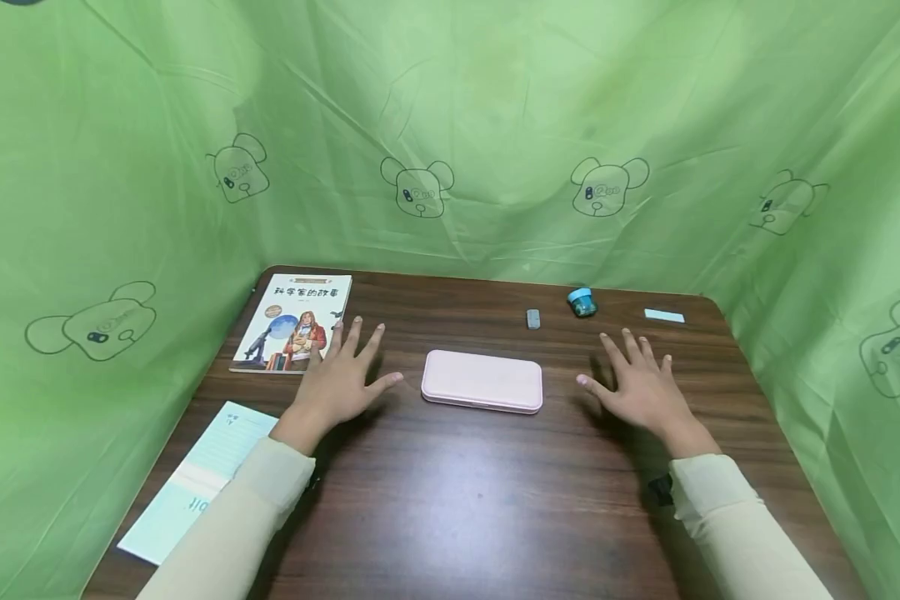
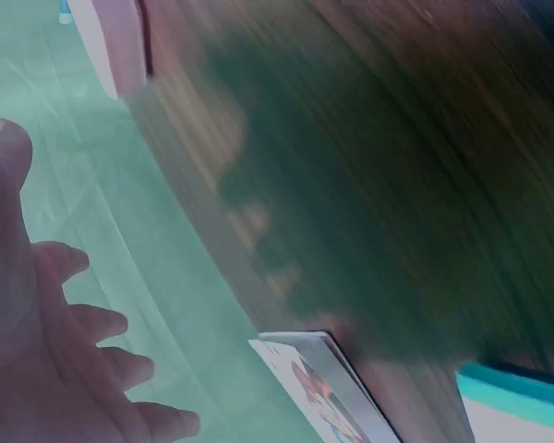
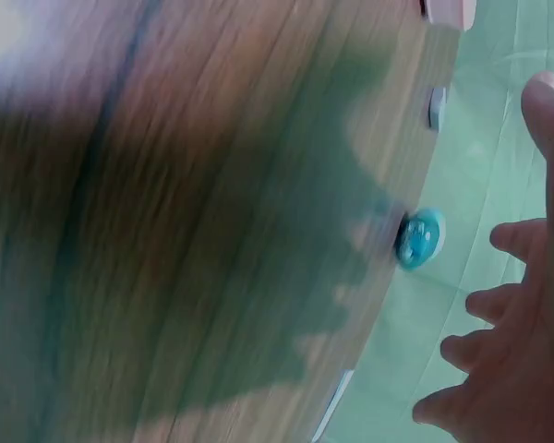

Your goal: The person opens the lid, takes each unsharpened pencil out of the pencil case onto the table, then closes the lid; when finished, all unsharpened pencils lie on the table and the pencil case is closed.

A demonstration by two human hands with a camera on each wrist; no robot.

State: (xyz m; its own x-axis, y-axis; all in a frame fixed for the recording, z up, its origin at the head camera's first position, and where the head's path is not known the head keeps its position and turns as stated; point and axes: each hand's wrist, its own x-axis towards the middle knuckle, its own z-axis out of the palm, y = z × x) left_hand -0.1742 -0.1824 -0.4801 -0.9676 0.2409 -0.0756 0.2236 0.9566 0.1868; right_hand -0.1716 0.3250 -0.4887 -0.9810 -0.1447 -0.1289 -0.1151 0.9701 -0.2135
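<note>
A pink pencil case [image 1: 482,380] lies flat on the table between the two hands. My left hand [image 1: 337,385], palm down with fingers spread, hovers left of it, its fingers overlapping the edge of a picture-covered book [image 1: 288,325] in the head view. On the other side, my right hand [image 1: 640,385] is likewise spread over the wood and holds nothing. Its shadow [image 3: 286,258] falls on the table in the right wrist view. Beyond that hand stand a small blue-lidded jar [image 1: 582,302] and a grey eraser-like block [image 1: 533,319].
An opened light-blue notebook [image 1: 195,483] lies at the left edge, partly under the left sleeve. A pale blue strip [image 1: 664,316] is at the back right of the dark wooden table [image 1: 450,508]. Green curtains [image 1: 495,100] with bear drawings hang around the table.
</note>
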